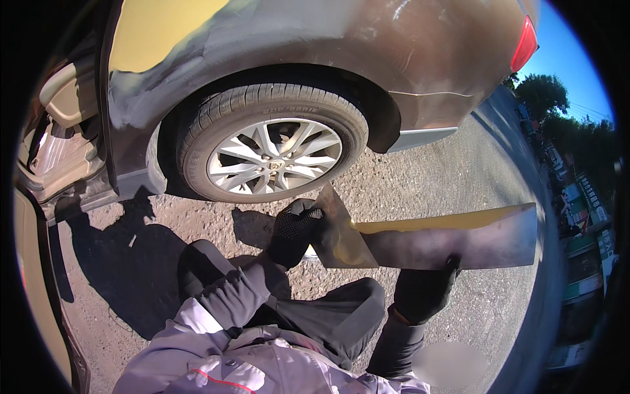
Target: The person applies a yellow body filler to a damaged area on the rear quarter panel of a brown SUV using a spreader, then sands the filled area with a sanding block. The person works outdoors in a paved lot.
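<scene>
My left hand (295,230), in a black glove with light dots, is closed on a flat metal scraper (348,236). Its blade crosses the left end of a long metal sheet (453,249), and there is a yellowish smear on the blade. Yellow putty (433,221) lies in a strip along the sheet's far edge. In a dark glove, my right hand (426,289) grips the sheet from its near edge, thumb on top and fingers hidden beneath. Both tools are held above the ground, in front of the car's wheel (274,157).
A brown car body (367,46) with a yellow patch (157,33) rises ahead. An open door (39,282) stands at my left, beside the sill. Rough pavement (420,177) lies around the wheel. My bent knees (348,302) are below my hands. Trees (548,95) and a roadside are far right.
</scene>
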The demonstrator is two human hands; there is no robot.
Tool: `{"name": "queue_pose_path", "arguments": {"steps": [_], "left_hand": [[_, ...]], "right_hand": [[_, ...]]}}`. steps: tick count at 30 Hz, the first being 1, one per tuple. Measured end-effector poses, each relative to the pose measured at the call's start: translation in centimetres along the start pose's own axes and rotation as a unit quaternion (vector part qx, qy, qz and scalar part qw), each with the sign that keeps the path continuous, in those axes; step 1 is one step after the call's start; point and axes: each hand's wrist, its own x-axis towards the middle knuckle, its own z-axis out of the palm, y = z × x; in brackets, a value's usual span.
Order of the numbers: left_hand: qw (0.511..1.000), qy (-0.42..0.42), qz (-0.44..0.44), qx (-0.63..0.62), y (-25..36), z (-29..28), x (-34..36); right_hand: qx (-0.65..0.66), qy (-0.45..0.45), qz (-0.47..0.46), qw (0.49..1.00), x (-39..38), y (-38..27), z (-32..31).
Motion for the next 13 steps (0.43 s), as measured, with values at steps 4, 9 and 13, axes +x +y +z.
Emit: {"name": "queue_pose_path", "arguments": {"steps": [4,9,13], "left_hand": [[0.995,0.024,0.067,0.065,2.9,0.0,1.1],[0.983,0.071,0.147,0.087,6.6,-2.6,3.8],[0.977,-0.040,0.047,-0.206,8.9,-4.8,4.4]], "right_hand": [[-0.325,-0.046,0.049,0.943,-2.7,2.5,-1.5],[-0.636,-0.267,0.014,0.724,-2.2,2.5,-4.2],[-0.586,-0.103,0.138,0.792,-1.2,2.0,-5.9]]}}
